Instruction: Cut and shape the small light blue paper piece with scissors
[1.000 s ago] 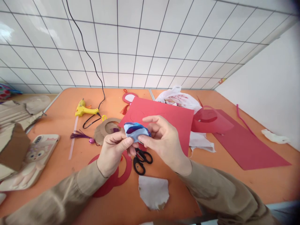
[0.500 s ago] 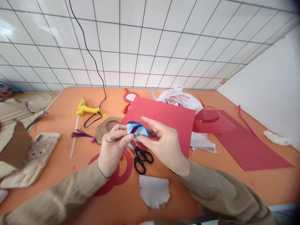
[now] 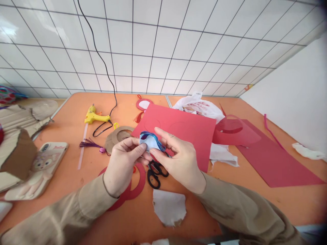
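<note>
Between my two hands is a small rounded piece of blue fabric (image 3: 151, 141), pale on the side facing me and dark blue and purple along its curled edge. My left hand (image 3: 125, 158) pinches its left side between thumb and fingers. At its right side, my right hand (image 3: 180, 156) grips the edge between thumb and fingers. Just beneath the hands lie black-handled scissors (image 3: 154, 178), their blades mostly hidden. Red paper rings (image 3: 138, 185) lie partly under my left wrist, and a white cloth scrap (image 3: 170, 207) lies nearer to me.
A yellow glue gun (image 3: 95, 115) with a black cord lies back left, near a purple tassel (image 3: 90, 143) and a cardboard ring (image 3: 114, 136). Red card sheets (image 3: 184, 126) and a white plastic bag (image 3: 199, 105) spread behind and right. A phone (image 3: 48, 163) and torn cardboard (image 3: 19, 153) sit left.
The blue fabric has tilted and opened out, so more of its pale face shows. Both hands keep hold of it and have barely moved. The whole view has shifted slightly.
</note>
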Demonstrator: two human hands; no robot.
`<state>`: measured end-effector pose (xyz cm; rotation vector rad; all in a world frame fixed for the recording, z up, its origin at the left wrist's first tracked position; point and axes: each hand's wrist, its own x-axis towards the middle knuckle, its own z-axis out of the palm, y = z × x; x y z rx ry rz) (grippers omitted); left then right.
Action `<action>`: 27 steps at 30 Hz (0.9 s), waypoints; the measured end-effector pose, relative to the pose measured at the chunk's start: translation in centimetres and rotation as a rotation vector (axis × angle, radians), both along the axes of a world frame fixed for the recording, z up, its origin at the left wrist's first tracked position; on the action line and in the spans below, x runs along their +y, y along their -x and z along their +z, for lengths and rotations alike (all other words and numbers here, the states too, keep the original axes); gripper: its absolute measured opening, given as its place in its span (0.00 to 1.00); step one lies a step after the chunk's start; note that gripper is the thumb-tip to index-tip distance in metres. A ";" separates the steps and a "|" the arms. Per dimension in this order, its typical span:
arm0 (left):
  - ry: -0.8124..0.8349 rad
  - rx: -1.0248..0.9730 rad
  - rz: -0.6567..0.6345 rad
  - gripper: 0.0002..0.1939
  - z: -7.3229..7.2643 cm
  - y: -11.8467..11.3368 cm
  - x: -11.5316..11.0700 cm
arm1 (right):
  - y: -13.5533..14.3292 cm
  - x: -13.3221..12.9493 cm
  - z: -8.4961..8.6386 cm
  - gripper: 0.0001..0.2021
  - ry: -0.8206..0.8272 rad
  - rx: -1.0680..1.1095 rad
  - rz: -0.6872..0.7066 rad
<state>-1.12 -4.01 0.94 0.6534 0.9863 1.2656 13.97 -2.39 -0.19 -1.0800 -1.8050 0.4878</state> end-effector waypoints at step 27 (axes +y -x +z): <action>-0.002 0.123 -0.141 0.22 0.2 1.4 1.1 | -0.3 0.6 -0.4 0.26 0.337 0.119 0.077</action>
